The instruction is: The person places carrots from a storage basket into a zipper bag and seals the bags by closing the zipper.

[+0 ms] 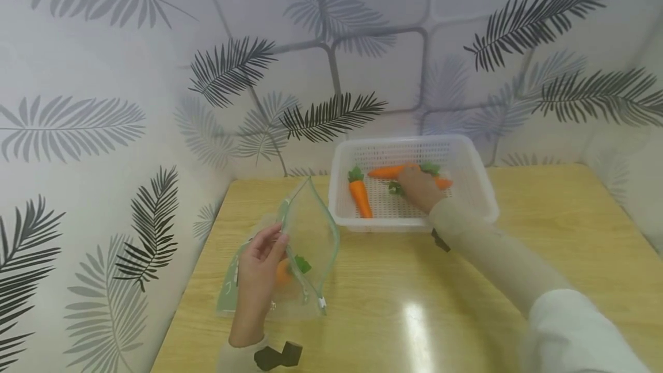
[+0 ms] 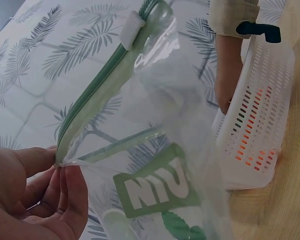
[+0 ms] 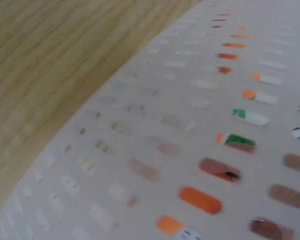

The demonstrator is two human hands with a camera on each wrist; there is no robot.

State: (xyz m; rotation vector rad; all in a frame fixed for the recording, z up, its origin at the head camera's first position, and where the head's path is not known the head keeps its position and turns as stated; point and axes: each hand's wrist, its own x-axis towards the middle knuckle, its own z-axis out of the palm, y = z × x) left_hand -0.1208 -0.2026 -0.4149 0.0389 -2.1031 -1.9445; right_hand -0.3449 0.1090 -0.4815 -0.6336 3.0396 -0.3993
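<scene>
A clear zip bag with green edging point(image 1: 313, 235) stands with its mouth open, a carrot point(image 1: 283, 272) with green leaves inside. My left hand point(image 1: 261, 275) pinches the bag's rim; in the left wrist view the thumb and fingers point(image 2: 72, 195) meet at the zip's corner, the white slider point(image 2: 132, 30) above. My right hand point(image 1: 418, 187) reaches into the white basket point(image 1: 414, 223), fingers down at the carrots point(image 1: 385, 172); whether they grip one is hidden. Another carrot point(image 1: 361, 197) lies at the basket's left. The basket wall point(image 3: 165, 120) fills the right wrist view.
The wooden table point(image 1: 383, 298) lies under the bag and basket. Behind it stands a wall point(image 1: 129, 73) with a leaf pattern. Dark straps sit on both wrists. A bright reflection shows on the table near its front.
</scene>
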